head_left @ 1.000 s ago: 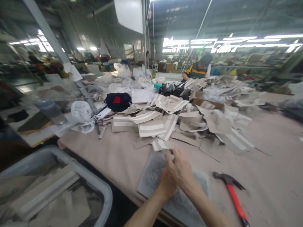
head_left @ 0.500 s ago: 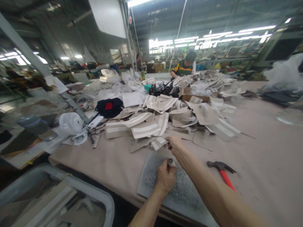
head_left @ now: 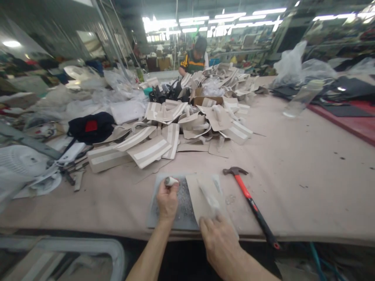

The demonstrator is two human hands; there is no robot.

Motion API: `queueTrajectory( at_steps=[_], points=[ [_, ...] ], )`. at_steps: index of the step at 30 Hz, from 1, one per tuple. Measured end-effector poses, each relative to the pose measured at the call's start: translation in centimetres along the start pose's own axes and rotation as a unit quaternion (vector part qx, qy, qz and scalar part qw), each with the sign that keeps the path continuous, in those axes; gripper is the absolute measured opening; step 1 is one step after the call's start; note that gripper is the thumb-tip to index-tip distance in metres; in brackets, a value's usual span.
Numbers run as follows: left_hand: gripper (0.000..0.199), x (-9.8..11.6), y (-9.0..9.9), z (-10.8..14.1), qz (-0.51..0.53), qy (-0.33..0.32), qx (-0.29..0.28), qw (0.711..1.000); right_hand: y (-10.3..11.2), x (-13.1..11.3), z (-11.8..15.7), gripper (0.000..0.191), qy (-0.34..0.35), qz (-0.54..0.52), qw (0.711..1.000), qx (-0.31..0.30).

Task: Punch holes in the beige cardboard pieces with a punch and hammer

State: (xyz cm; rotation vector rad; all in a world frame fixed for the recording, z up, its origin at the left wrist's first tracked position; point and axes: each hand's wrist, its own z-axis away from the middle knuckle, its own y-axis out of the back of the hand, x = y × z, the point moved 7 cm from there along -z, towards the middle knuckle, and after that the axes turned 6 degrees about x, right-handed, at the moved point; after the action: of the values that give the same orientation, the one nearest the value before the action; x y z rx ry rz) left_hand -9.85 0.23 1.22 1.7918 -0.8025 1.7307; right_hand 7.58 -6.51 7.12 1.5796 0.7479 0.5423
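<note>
My left hand [head_left: 167,201] is closed around a short whitish cylinder with a dark round end [head_left: 170,181], held above a worn grey board [head_left: 184,212]. My right hand [head_left: 218,234] grips the near end of a beige flat piece [head_left: 195,191] with a pale strap-like strip on it. That piece lies over the right part of the board, slightly blurred. A claw hammer [head_left: 246,192] with a red and black handle rests on the table to the right of the board, apart from both hands.
Beyond the board lies a heap of beige pieces with white strips [head_left: 152,150]. A white fan [head_left: 25,164] stands at left, and a grey bin [head_left: 113,249] sits below the table edge. A clear bottle [head_left: 304,97] is at far right. Another person [head_left: 195,58] is behind the heap.
My right hand has drawn a beige piece from the heap's near edge back over the board. My left hand still holds the cylinder. The view has turned right.
</note>
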Motion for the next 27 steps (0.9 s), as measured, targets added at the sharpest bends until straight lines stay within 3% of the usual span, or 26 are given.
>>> queueTrajectory(
  at_steps=[2, 5, 9, 12, 14, 16, 18, 20, 22, 23, 25, 27],
  points=[
    [0.024, 1.0, -1.4, -0.4, -0.004, -0.017, -0.054, 0.998, -3.4, -1.7, 1.4, 0.031, -0.011, -0.022, 0.997, -0.078],
    [0.023, 1.5, -4.5, -0.5, 0.005, -0.016, -0.150, 0.988, -5.4, -2.3, 1.8, 0.037, -0.072, -0.047, 0.983, -0.160],
    [0.032, 0.6, -7.5, 0.3, 0.020, 0.006, -0.232, 0.973, -5.3, -2.2, 1.2, 0.057, -0.139, -0.080, 0.966, -0.205],
    [0.035, -0.6, -8.2, 1.0, 0.023, 0.024, -0.255, 0.966, -4.9, -2.3, 1.2, 0.066, -0.163, -0.120, 0.957, -0.210],
    [0.037, -1.2, -8.1, 1.2, 0.029, 0.035, -0.257, 0.965, -4.3, -2.2, 1.5, 0.061, -0.161, -0.159, 0.954, -0.197],
    [0.037, -1.5, -8.1, 1.2, 0.024, 0.038, -0.268, 0.962, -3.3, -1.7, 2.1, 0.044, -0.156, -0.236, 0.945, -0.163],
    [0.032, -1.5, -8.3, 1.0, 0.007, 0.032, -0.284, 0.958, -1.7, 0.1, 2.8, 0.028, -0.170, -0.321, 0.928, -0.087],
    [0.028, -1.4, -8.5, 0.8, -0.009, 0.028, -0.291, 0.956, 0.1, 3.6, 3.8, 0.023, -0.213, -0.330, 0.919, 0.036],
    [0.026, -1.4, -8.8, 0.7, -0.018, 0.028, -0.294, 0.955, 1.5, 8.0, 5.2, 0.028, -0.277, -0.235, 0.920, 0.146],
    [0.026, -1.4, -8.9, 0.8, -0.022, 0.028, -0.296, 0.955, 1.9, 10.1, 5.9, 0.030, -0.305, -0.166, 0.922, 0.173],
    [0.024, -1.3, -9.0, 1.0, -0.031, 0.019, -0.302, 0.953, 1.7, 13.6, 7.0, 0.030, -0.349, -0.034, 0.922, 0.164],
    [0.022, -1.1, -9.0, 1.1, -0.039, 0.004, -0.302, 0.952, 0.5, 16.3, 8.0, 0.032, -0.382, 0.053, 0.916, 0.109]
  ],
)
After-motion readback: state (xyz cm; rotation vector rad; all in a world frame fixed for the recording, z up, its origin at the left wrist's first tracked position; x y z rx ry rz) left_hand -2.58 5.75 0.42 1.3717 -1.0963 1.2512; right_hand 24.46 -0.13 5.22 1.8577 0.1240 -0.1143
